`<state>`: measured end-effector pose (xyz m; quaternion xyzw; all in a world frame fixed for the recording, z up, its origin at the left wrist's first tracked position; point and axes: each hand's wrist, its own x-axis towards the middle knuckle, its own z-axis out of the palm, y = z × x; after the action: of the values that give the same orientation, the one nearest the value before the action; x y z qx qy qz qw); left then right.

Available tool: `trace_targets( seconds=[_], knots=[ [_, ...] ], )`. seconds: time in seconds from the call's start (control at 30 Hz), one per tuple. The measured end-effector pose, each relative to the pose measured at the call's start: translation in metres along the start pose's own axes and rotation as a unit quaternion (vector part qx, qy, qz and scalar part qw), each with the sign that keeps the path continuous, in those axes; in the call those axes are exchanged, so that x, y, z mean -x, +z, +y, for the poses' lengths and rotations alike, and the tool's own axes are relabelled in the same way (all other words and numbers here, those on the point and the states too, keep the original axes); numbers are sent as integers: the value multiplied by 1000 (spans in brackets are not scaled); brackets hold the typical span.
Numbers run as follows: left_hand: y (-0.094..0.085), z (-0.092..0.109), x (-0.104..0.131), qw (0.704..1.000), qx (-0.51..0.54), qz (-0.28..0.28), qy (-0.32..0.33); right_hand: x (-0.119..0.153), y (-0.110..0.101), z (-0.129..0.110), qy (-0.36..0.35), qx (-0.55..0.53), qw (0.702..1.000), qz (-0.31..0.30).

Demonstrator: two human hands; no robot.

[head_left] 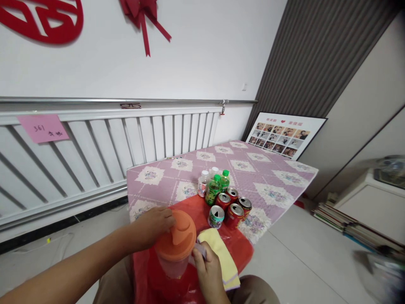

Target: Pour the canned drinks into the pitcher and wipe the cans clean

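Observation:
A clear plastic pitcher (171,267) with an orange lid (179,236) stands upright close in front of me at the near end of the table. My left hand (160,223) comes across from the left, its fingers bent onto the top of the lid; the fingertips are partly hidden. At the pitcher's right side, my right hand (207,268) wraps round the pale handle (200,250). A folded yellow cloth (220,255) lies just right of the pitcher, partly behind my right hand. Underneath is a red plastic sheet (243,253).
Beyond the pitcher stand a teal can (216,216), several opened red cans (234,214), and small bottles with green caps (213,191) and white caps (203,183). A patterned cloth covers the table (242,166). The radiator (158,139) runs along the wall behind.

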<state>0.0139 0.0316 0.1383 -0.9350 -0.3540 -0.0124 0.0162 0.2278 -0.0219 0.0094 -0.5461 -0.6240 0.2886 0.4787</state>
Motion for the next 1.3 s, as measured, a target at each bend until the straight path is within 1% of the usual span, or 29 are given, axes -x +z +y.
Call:
trace_targets(
  seconds=[0.17, 0.3, 0.4, 0.53, 0.63, 0.73, 0.8, 0.87, 1.03, 1.17, 1.3],
  knots=[
    [-2, 1, 0, 1000, 24, -1, -13, 0, -1, -3, -3, -7, 1000, 1],
    [0, 2, 2, 1000, 14, -3, -14, 0, -2, -5, 2, -12, 1000, -4],
    [3, 2, 2, 999, 4, -1, -34, 0, -2, -4, 5, -16, 1000, -9],
    [-1, 3, 1, 998, 31, 0, -54, 0, -2, -4, 10, -20, 1000, -10],
    [-5, 5, 0, 998, 36, -3, -49, 1, -2, -5, 5, -27, 1000, -8],
    [-5, 6, 1, 999, 30, -4, -37, 1, -2, -6, 3, -25, 1000, -7],
    [-3, 5, 2, 998, 31, 8, -49, 1, -2, -6, 6, -24, 1000, -5],
    [0, 5, 2, 996, 36, 23, -76, 1, -2, -5, 7, -25, 1000, -5],
    [1, 6, 3, 991, 88, 8, -103, 1, -2, -4, 10, -24, 1000, -10],
    [-2, 10, 6, 975, 160, 37, -149, 1, -3, -5, 7, -35, 999, -9],
    [0, 15, 8, 963, 220, 48, -149, 0, -5, -7, 7, -41, 999, -8]
  ],
)
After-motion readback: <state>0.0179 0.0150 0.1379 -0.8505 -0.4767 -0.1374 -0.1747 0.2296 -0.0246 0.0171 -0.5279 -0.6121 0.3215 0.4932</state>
